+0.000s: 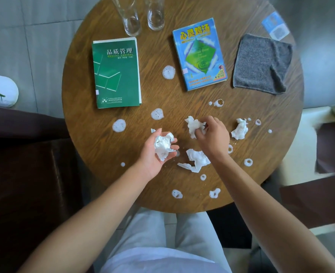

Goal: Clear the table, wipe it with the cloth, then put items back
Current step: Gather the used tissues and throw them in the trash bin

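Wood, paper, cloth and glass on show

The table (182, 107) is showing matt grained wood; the cloth (261, 64) is looking nubbly grey (towelling-like), tissues (239, 129) crumpled soft paper, books (117, 72) glossy-covered, glasses (131, 18) clear.

Round wooden table (80, 79) with pronounced grain, seen from above, standing on a floor of large pale grey tiles (34, 36). Dark brown upholstered seating (21, 174) lies at left, a white planter (1, 91) beyond it; cream and brown furniture (310, 164) lies at right.
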Demonstrator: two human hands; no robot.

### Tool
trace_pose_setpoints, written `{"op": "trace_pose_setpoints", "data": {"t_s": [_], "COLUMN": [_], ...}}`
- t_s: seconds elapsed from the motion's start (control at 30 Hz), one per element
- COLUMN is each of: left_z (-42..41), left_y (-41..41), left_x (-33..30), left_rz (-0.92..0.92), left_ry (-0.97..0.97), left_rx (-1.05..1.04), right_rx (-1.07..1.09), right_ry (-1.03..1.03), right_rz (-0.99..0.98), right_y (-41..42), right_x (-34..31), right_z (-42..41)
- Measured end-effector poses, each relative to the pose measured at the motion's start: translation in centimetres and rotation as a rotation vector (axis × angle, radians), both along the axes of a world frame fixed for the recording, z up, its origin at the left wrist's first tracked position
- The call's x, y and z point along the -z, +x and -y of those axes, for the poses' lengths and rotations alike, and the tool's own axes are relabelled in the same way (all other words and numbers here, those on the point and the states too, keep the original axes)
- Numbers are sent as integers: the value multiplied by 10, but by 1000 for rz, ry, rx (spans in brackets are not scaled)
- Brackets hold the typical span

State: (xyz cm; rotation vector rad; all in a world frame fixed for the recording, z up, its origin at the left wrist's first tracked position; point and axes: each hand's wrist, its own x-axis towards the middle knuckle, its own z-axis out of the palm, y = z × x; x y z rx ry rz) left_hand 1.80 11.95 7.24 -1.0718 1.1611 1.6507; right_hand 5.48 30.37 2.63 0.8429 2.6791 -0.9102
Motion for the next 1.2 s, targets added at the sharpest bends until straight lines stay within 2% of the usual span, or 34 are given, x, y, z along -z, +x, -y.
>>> {"op": "trace_pose_setpoints", "data": {"t_s": [0.07,0.17,0.37,0.47,0.57,0.63,0.83,1.07,1.2], "left_z": [-4,-12,-26,-33,-41,-48,-58,-61,-63], "left_y": [-1,-1,-2,-1,-4,-8,-9,0,2], "left_x": [3,3,-3,-1,2,4,7,6,5], "left_rz": [-14,-11,-34,-68,-5,7,27,34,25], "left_ry": [-18,-15,104,-5,-54,-66,-49,-50,-58], "left_rx": [33,55,118,105,32,14,20,63,76], "right_rx": [-11,-35,-225,-260,-198,-105,216,274,274], "right_ry": [-48,-95,-20,-3,-89,-113,3,70,62], "right_rz": [-112,-180,-317,-315,-326,-303,-206,-75,62], "right_y": [-1,6,29,33,36,34,30,38,42], "right_x": [-25,-55,-49,-46,-50,-49,-25,-1,10], "right_z": [8,24,52,53,38,16,-59,-92,-96]}}
